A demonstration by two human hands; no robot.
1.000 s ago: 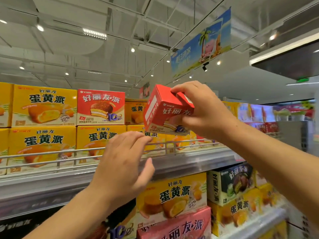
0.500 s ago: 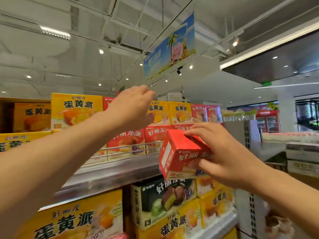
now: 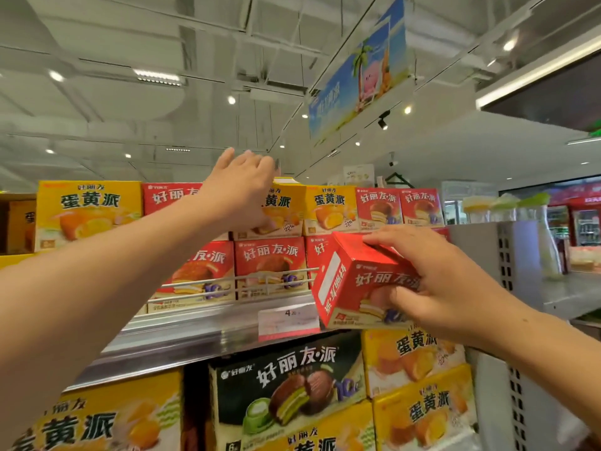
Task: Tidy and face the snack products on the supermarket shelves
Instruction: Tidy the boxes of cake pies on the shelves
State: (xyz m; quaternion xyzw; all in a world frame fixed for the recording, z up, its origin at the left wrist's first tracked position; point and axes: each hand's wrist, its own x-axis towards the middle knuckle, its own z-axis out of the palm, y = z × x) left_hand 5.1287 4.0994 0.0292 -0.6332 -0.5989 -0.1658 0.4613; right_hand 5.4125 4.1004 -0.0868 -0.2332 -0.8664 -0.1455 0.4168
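The right hand [image 3: 455,284] is the nearer one to the camera, and it holds a small red box [image 3: 364,281] in front of the edge of the top shelf [image 3: 201,333]. The fingers lie over the top of the box and the thumb presses on its front face, so the box is pinched between them. The box is tilted, with one corner toward the camera, and its long side runs to the right and away. It is not yet among the others. The red boxes of the same kind [image 3: 270,268] stand in the lower row just to the left of it and behind it, behind a thin wire rail [image 3: 227,284]. So I judge that the box must turn until its front looks outward and then go in and a little to the left.

The left hand [image 3: 240,187] is farther and higher. It reaches over the yellow box [image 3: 283,209] in the upper row, with the fingers spread and bent loosely over its top edge. I cannot tell if it grips the box or only touches it.

The shelf is of metal and carries a price label [image 3: 287,320] on its front. Under it stand a dark box [image 3: 286,385] and more yellow ones. Far behind, a blue banner [image 3: 357,79] hangs from the white ceiling with lamps.
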